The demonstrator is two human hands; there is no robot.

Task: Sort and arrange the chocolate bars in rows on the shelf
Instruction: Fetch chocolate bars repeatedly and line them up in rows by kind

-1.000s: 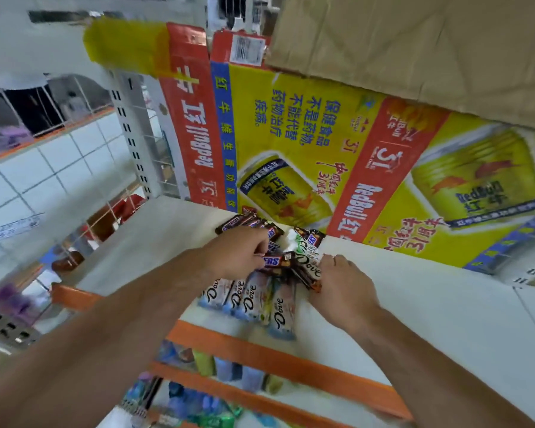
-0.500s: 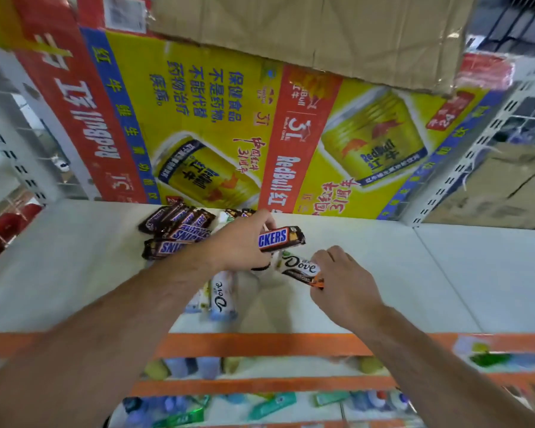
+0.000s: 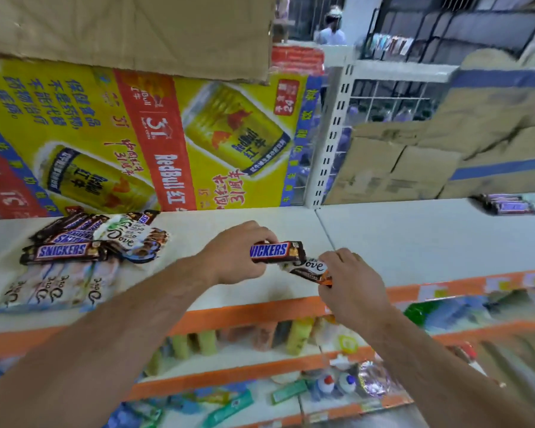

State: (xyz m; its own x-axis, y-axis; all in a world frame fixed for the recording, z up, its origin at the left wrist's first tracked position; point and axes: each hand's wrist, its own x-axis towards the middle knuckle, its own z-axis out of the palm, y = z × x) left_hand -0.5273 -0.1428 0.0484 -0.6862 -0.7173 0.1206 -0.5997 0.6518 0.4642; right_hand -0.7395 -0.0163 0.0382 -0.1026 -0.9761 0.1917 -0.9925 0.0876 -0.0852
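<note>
The left hand (image 3: 235, 257) has its grip clenched around one end of a Snickers bar (image 3: 277, 251), which sticks out to the right, level, just above the shelf (image 3: 399, 239). The right hand (image 3: 349, 285) pinches a Dove bar (image 3: 311, 270) by its orange end; that bar slants up and left, its far end tucked just under the Snickers bar, the two touching or nearly so. Both bars sit over the middle of the shelf, close to the seam where two white shelf boards meet.

To the left, well apart from the hands, lies the rest of the chocolate: a fan of Snickers bars (image 3: 65, 239) near the back, a brown Dove pack (image 3: 136, 242) overlapping them, and a row of pale Dove bars (image 3: 50, 291) lying side by side toward the front, stopping short of the orange front edge (image 3: 260, 313).

Bare white board stretches between that pile and the hands, and again from the hands rightward across the second board. At the far right back corner a few more bars (image 3: 510, 205) lie blurred. A Red Bull carton (image 3: 167, 143) stands along the back on the left; a perforated white upright (image 3: 328, 143) marks the seam, with brown boxes (image 3: 414, 162) behind the right board. Lower shelves below hold blurred goods.
</note>
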